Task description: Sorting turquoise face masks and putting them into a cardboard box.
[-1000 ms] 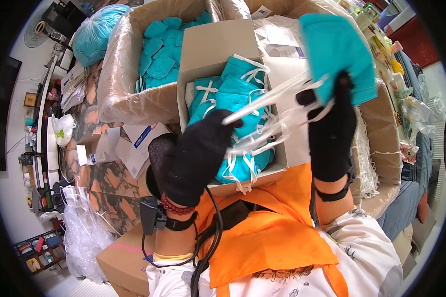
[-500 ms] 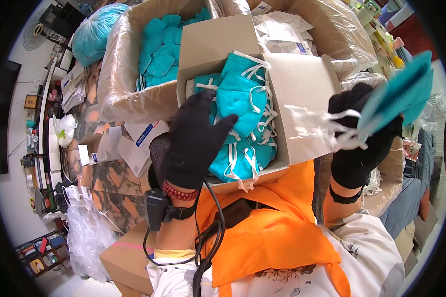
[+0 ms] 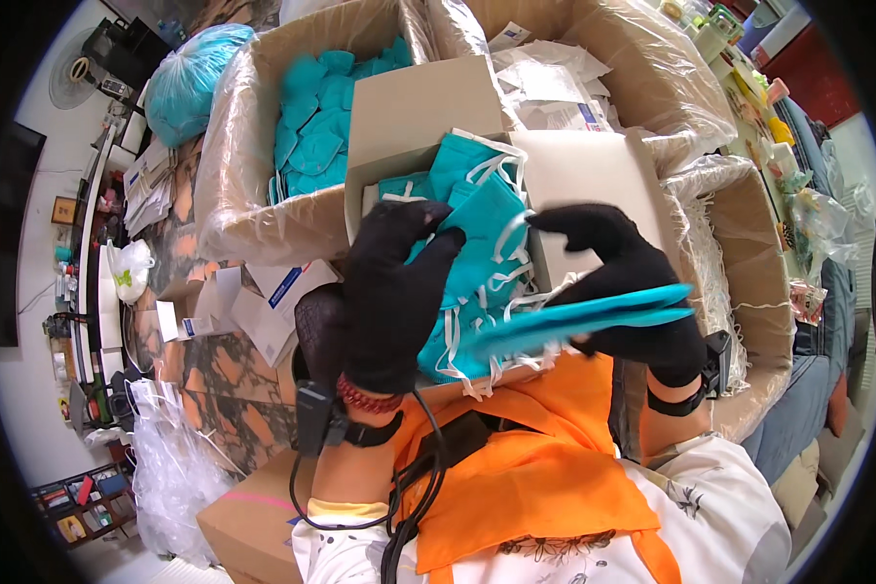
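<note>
Both of my hands wear black gloves. My left hand [image 3: 394, 292] is over the open cardboard box [image 3: 423, 102], thumb and fingers closed at the edge of a teal face mask [image 3: 487, 219] with white straps. More masks with tangled straps lie under it in the same box. Low over the box's right side, my right hand [image 3: 618, 282] grips folded teal face masks [image 3: 584, 316], seen edge-on and partly blurred; I cannot tell how many. Its index finger points toward a white strap of the mask at my left hand.
A plastic-lined carton [image 3: 229, 185] behind on the left holds many teal masks; a blurred teal shape shows at its upper left. Another lined carton [image 3: 642, 58] holds white papers. White straps [image 3: 706, 292] fill a carton at right. A tied bag [image 3: 195, 83] stands far left.
My right hand has swung left and down with the masks, from the far right to over the box. My left thumb and fingers have drawn closer together, and the mask beside them has shifted.
</note>
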{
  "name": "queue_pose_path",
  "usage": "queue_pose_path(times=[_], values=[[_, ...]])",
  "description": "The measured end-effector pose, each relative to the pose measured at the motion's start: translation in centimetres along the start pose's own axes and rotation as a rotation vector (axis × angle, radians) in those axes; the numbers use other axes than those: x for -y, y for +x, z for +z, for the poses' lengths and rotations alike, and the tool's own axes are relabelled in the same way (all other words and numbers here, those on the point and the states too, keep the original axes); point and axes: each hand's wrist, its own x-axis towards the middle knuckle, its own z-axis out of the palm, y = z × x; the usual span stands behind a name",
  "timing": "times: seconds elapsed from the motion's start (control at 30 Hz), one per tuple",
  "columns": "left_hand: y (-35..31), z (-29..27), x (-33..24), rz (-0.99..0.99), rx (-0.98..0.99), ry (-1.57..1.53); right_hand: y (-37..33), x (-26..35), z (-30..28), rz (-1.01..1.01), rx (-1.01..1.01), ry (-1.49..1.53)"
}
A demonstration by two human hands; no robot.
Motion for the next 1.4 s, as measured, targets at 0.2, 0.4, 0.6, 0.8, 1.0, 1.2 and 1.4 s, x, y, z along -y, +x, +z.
queue_pose_path(times=[0.2, 0.4, 0.6, 0.8, 1.0, 1.2, 1.4], values=[[-1.3, -2.0, -5.4, -0.012, 0.082, -0.364, 0.7, -1.3, 1.3, -0.042, -0.108, 0.023], [-1.2, -3.0, -3.4, 0.149, 0.229, -0.547, -0.5, -0.3, 4.9, 0.340, -0.285, 0.475], [-3.7, -2.0, -2.5, 0.168, -0.029, 0.368, 0.8, -0.2, 6.6, 0.387, -0.618, 0.638], [-4.6, -2.4, -1.8, 0.144, -0.192, 0.607, 1.8, -0.7, 7.0, 0.352, -0.481, 0.458], [-1.9, -2.9, -5.5, -0.048, -0.167, -0.638, 2.3, -2.1, 4.5, 0.086, -0.435, 0.543], [-1.8, -2.4, -4.0, 0.319, -0.317, -0.185, 2.6, -0.3, 8.9, 0.468, -0.512, 0.769], [-1.9, -1.8, -3.8, 0.306, -0.341, -0.251, 2.4, 0.5, 8.0, 0.441, -0.541, 0.919]])
